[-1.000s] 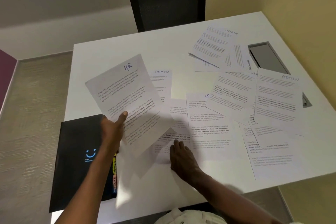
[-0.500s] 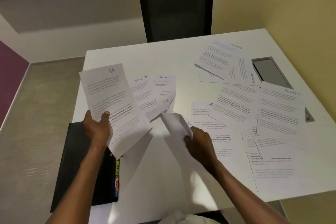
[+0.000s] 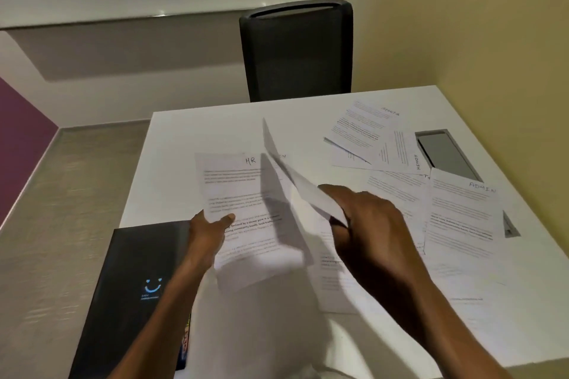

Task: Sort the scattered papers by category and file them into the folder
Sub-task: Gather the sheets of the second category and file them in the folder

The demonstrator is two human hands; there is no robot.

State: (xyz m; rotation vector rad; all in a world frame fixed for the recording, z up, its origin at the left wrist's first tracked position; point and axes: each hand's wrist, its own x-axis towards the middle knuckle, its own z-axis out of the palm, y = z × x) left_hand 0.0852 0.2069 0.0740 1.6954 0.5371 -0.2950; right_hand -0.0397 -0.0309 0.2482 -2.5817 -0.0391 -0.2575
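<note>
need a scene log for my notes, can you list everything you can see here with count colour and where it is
HR sheet: one, white with print, held up over the table's near left.
second sheet: one, white, lifted edge-on beside the HR sheet.
scattered papers: several, exact count unclear, white, overlapping on the table's right half; some marked ADMIN.
folder: one, black with a blue smile logo, table's near-left corner.
table: one, white.
cable hatch: one, grey, far right of the table.
chair: one, black, behind the table.
left hand: pinches the HR sheet.
right hand: grips the second sheet.
</note>
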